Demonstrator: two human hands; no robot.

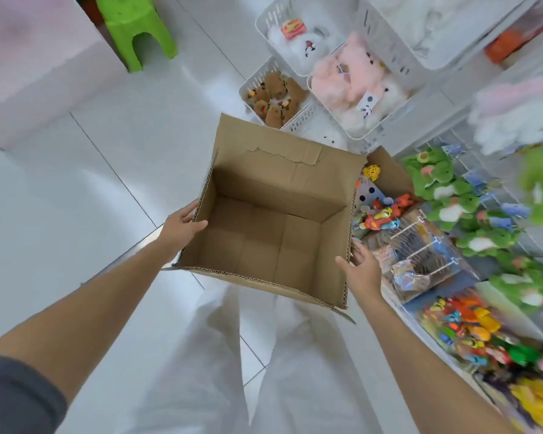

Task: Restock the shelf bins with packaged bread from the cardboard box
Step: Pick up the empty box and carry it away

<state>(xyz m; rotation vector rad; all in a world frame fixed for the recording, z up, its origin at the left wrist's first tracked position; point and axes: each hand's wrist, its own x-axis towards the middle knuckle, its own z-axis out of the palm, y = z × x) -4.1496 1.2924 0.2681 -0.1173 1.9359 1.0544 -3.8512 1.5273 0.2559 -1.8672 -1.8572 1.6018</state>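
Brown cardboard box (264,242), white slotted bins (386,45), bright green stool (135,26), pink plush (351,73), white floor tiles (107,136), grey sleeve (13,396).

Views: one, head camera, wide-angle, worn on the person's head.
Facing: forward and steeply down, almost straight onto the floor (76,198); the person's trousers (201,355) fill the lower centre.
Range: near. The forearms enter from the lower left and lower right corners, and the left hand (182,227) and right hand (362,270) meet the cardboard box (264,239) at frame centre.
Edges: shelf bins (389,51) at upper right, with the right margin blurred and bent by the lens.
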